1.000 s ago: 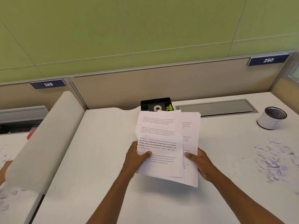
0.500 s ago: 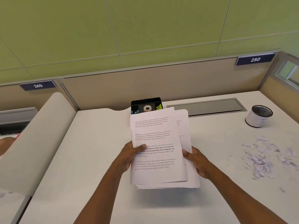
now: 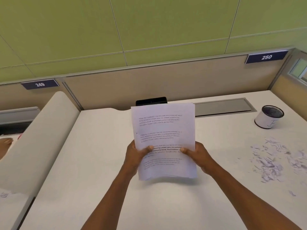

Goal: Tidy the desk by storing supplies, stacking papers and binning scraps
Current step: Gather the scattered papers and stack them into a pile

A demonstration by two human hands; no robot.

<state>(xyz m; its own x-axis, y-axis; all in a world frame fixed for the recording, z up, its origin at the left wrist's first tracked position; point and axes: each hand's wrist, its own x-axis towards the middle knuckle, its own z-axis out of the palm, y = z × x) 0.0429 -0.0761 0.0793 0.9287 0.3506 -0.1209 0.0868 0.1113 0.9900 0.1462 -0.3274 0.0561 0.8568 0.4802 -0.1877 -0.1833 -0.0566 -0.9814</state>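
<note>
Desk [image 3: 103,163] is mostly bare; papers [image 3: 163,140] are held upright above its middle, left hand [image 3: 135,156] and right hand [image 3: 197,157] clamped on their sides. Stacking looks underway; next, probably lay them flat. Scraps [image 3: 274,161] await the bin [image 3: 269,119].

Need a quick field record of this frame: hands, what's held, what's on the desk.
left hand: grips left edge of the stack of printed white papers
right hand: grips right edge
papers: squared up, held above white desk
torn paper scraps: scattered on desk, right
white cylindrical mesh-rimmed bin: upright, far right
black organizer tray: behind papers, mostly hidden
</note>
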